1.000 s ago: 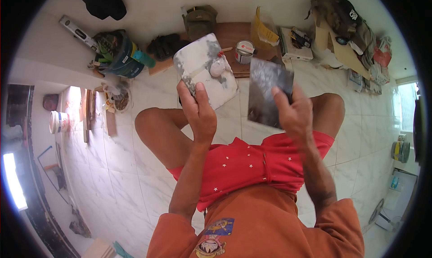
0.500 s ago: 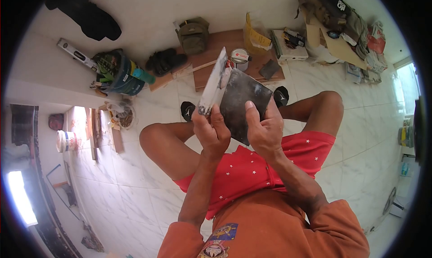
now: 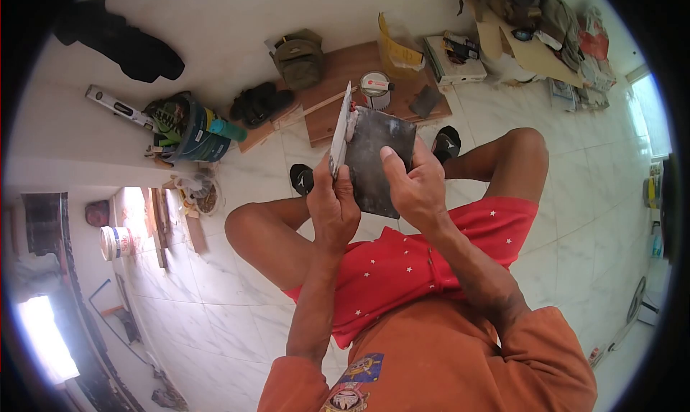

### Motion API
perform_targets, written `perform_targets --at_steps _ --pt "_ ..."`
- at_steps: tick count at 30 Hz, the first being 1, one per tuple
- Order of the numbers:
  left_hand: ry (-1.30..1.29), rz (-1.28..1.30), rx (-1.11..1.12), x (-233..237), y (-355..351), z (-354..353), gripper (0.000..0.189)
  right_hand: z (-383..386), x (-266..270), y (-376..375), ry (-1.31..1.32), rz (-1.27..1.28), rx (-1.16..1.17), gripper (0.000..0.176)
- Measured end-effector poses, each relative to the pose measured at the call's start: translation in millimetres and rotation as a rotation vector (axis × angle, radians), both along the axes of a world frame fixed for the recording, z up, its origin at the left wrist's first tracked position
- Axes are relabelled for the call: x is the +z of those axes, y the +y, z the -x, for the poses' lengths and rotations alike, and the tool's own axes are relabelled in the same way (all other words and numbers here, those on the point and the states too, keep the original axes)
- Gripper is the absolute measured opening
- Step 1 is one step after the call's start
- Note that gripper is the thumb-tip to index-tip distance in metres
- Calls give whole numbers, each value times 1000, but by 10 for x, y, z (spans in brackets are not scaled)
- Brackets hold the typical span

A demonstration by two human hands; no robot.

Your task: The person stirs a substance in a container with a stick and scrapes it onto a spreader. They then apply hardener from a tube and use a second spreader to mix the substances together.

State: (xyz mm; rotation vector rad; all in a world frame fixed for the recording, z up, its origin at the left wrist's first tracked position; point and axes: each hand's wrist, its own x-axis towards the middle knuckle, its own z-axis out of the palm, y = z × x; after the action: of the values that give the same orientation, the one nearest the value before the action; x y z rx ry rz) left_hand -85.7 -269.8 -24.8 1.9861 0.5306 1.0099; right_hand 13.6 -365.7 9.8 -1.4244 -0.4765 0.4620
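My right hand (image 3: 417, 195) grips a dark, flat square plate (image 3: 381, 157) by its right side, thumb lying across its face. Pale smears mark the plate's surface. In my left hand (image 3: 334, 214) is a thin, pale flat blade (image 3: 341, 132), seen nearly edge-on, its lower end between thumb and fingers. The blade stands against the left edge of the dark plate, where a lump of whitish paste (image 3: 352, 123) with a bit of red shows. Both tools are up in front of me, over my lap.
Beyond my feet a brown board (image 3: 327, 128) lies on the tiled floor, bearing a tin (image 3: 374, 99), a small dark square piece (image 3: 425, 102), a yellow bag (image 3: 397, 49) and a green bag (image 3: 298, 60). A tool bucket (image 3: 201, 135) stands left; an open cardboard box (image 3: 496, 42) is at right.
The pale blade has turned more edge-on and upright, closer along the dark plate's left edge. The dark plate has tilted a little, and both hands keep their hold.
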Motion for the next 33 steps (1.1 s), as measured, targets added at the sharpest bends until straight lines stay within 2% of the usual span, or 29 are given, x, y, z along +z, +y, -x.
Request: perform_targets --at_steps 10,13,16,22,25,28,31,33 --pt "132 53 -35 43 37 86 17 -92 -56 28 48 21 7 25" --pt "167 29 -61 7 74 120 32 -123 -81 45 98 -7 21 25" --pt "147 50 -37 34 49 98 17 -154 -81 37 75 27 43 24" --pt "223 54 -14 35 52 114 18 -203 -319 78 228 -165 76 27" --pt "354 185 36 27 46 143 29 -249 -271 82 352 -225 115 28" --pt "234 357 103 -57 55 136 26 -359 -297 53 493 -230 116 30" --pt "150 307 127 -63 190 168 30 -478 -143 -51 503 -248 162 31" --pt "2 565 101 -87 264 173 29 -560 -79 -139 340 -153 202 29"
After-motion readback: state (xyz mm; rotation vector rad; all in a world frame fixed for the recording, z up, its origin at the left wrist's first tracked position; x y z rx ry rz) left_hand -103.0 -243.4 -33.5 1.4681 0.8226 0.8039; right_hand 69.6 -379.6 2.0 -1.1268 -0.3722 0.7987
